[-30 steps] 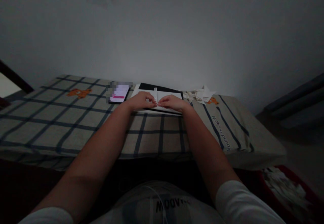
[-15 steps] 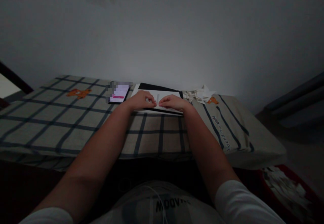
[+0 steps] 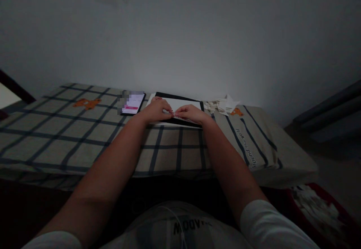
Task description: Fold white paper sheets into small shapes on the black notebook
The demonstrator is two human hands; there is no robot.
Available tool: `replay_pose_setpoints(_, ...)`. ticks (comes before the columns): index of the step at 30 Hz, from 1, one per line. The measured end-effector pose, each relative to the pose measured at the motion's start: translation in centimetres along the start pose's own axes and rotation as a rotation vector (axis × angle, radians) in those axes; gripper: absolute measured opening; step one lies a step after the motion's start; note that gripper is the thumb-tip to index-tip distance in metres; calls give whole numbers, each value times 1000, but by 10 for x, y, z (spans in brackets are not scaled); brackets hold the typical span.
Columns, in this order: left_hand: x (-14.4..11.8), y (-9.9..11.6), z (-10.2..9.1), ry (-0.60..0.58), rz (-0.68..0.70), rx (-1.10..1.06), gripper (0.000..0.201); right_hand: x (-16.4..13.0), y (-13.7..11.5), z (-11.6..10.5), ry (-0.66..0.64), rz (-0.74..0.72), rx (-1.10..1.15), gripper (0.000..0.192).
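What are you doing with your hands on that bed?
A person's left hand and right hand meet fingertip to fingertip over a white sheet of paper, pinching something small and pale there that is too small to make out. The paper lies on a black board on a checked bedcover. A lit phone lies just left of the board, and a heap of folded white paper pieces sits to its right.

I'm sitting in a dim bedroom at home: a bed [image 3: 70,136] in checked bedding with little orange bears is lying against a bare white wall [image 3: 180,35], and a phone [image 3: 132,103] is glowing on it.
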State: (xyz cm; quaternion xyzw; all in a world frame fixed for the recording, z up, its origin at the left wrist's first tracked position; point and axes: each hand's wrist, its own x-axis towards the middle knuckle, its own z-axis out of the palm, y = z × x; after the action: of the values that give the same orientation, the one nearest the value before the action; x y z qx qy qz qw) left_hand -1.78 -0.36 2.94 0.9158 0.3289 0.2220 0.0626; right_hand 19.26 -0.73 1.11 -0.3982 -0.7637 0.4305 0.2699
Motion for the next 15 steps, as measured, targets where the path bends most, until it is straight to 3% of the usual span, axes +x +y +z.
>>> replay_pose_setpoints(8,-1,-4,0,-37,-23,-93,23,3,1,0,-86,-106,-120,30)
replay_pose_setpoints(15,-1,-6,-2,-70,3,-120,25,4,3,0,-79,-101,-61,27)
